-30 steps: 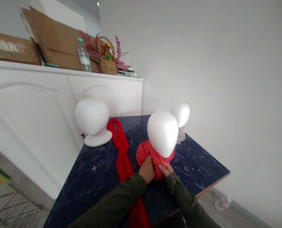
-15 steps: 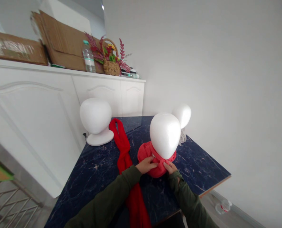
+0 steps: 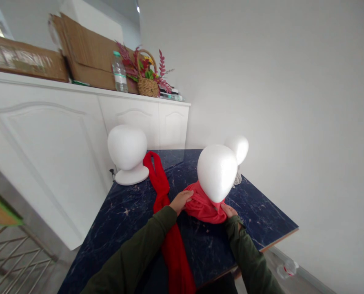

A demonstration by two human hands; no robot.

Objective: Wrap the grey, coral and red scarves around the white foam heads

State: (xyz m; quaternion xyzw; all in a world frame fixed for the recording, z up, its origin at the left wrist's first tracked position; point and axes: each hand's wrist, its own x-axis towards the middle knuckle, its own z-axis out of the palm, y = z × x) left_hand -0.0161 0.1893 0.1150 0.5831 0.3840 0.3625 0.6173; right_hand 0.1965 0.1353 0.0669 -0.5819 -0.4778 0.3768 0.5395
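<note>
A white mannequin head [image 3: 217,171] stands near the right front of the dark blue marbled table [image 3: 133,216]. Around its neck lies a coral-pink scarf [image 3: 205,208] in loose folds. My left hand [image 3: 182,201] pinches the scarf's left side, thumb on top. On the right, my right hand [image 3: 229,210] grips the scarf's edge just under the head; some of its fingers are hidden in the cloth. Left of my left hand, a long red scarf [image 3: 161,188] runs from the back of the table to the front edge, passing beneath my left forearm.
A bare mannequin head [image 3: 127,148] on a round base stands at the back left. Another head [image 3: 238,148] with grey cloth [image 3: 237,179] is behind at right. A white cabinet [image 3: 41,134] bears cardboard boxes, a bottle [image 3: 120,75] and a flower basket [image 3: 148,86].
My hands have moved apart from the middle of the pink scarf, left hand to the left and right hand to the right. The scarf's front is spread wider. The view has shifted slightly.
</note>
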